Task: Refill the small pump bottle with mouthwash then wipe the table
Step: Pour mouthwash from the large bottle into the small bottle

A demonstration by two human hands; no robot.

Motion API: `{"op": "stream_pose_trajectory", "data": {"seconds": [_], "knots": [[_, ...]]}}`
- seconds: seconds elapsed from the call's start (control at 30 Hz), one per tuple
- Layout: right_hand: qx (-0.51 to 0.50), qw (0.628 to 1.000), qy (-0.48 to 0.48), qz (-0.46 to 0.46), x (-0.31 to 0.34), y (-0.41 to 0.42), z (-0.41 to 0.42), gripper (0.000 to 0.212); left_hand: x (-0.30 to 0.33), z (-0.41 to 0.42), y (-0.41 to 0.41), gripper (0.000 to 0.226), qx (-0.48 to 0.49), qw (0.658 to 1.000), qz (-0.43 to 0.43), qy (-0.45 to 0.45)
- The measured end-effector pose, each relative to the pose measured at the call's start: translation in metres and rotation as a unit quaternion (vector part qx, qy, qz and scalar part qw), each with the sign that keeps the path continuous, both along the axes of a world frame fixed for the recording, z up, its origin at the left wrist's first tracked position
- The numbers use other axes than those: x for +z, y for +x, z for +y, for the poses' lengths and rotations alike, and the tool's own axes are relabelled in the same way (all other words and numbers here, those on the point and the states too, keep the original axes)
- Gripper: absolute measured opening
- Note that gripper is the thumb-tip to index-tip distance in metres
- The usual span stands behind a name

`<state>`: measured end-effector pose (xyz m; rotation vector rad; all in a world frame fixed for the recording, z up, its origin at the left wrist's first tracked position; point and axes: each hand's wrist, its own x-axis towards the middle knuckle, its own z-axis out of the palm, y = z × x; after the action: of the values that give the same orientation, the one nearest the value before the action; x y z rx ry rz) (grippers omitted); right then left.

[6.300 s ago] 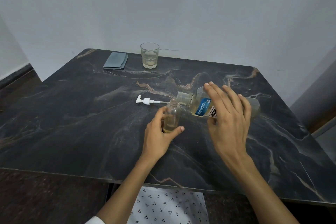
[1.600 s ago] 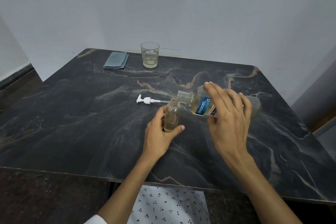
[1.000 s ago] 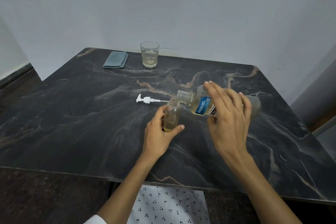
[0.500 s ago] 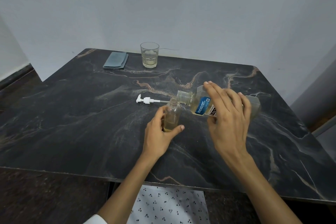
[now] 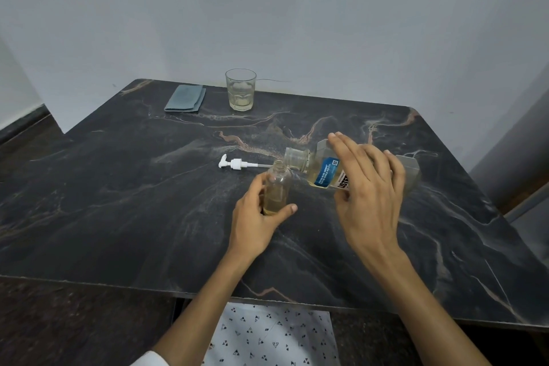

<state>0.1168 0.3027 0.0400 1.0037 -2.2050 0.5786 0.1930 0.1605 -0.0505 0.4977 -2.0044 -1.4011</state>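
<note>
Left hand point(image 5: 255, 226) wraps small pump bottle point(image 5: 277, 189) near its bottom, thumb in front. Bottle stands upright at table point(image 5: 118, 202) middle, part full of yellow liquid. Right hand point(image 5: 368, 193) at 3 o'clock grips mouthwash bottle point(image 5: 323, 172), tipped sideways, its mouth just above small bottle's neck. Pump top point(image 5: 234, 163) lies at 11 o'clock. Far back at 11 o'clock: blue cloth point(image 5: 185, 98); at 12 o'clock: glass point(image 5: 240, 89). Risk: tip too much, liquid spills over narrow neck. Stream too thin to see; palm hides label.
</note>
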Motion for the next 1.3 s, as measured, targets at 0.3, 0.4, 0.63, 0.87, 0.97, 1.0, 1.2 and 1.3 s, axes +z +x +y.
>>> {"op": "stream_pose_trajectory", "data": {"seconds": [0.3,0.4,0.63,0.87,0.97,1.0,1.2,1.3], "knots": [[0.001,1.000,-0.001,0.003,-0.0002,-0.0014,0.0002,0.090,-0.0012,0.0000,-0.0015,0.058,-0.001,1.000,0.002,0.013],[-0.002,1.000,-0.003,0.003,-0.0005,-0.0013,0.0004,0.090,-0.0007,-0.0001,-0.0014,0.059,-0.005,1.000,0.000,0.013],[-0.001,1.000,-0.003,0.002,-0.0006,-0.0005,-0.0003,0.091,0.0002,-0.0005,-0.0004,0.057,-0.004,1.000,-0.004,0.010],[-0.001,1.000,-0.002,0.004,-0.0014,-0.0007,0.0002,0.092,-0.0005,-0.0001,0.0000,0.059,-0.006,1.000,0.000,0.012],[-0.002,1.000,-0.003,0.005,-0.0017,-0.0010,-0.0001,0.093,0.0003,-0.0002,0.0003,0.058,-0.006,1.000,-0.002,0.008],[-0.001,1.000,-0.003,0.005,-0.0016,-0.0010,-0.0001,0.093,0.0007,-0.0003,0.0003,0.057,-0.005,1.000,-0.003,0.007],[-0.001,1.000,-0.001,0.006,-0.0013,-0.0010,0.0002,0.092,0.0011,-0.0002,-0.0003,0.057,-0.005,1.000,-0.002,0.009],[-0.002,1.000,-0.002,0.006,-0.0017,-0.0010,0.0000,0.092,0.0007,-0.0007,-0.0004,0.057,-0.007,1.000,0.003,0.013]]}}
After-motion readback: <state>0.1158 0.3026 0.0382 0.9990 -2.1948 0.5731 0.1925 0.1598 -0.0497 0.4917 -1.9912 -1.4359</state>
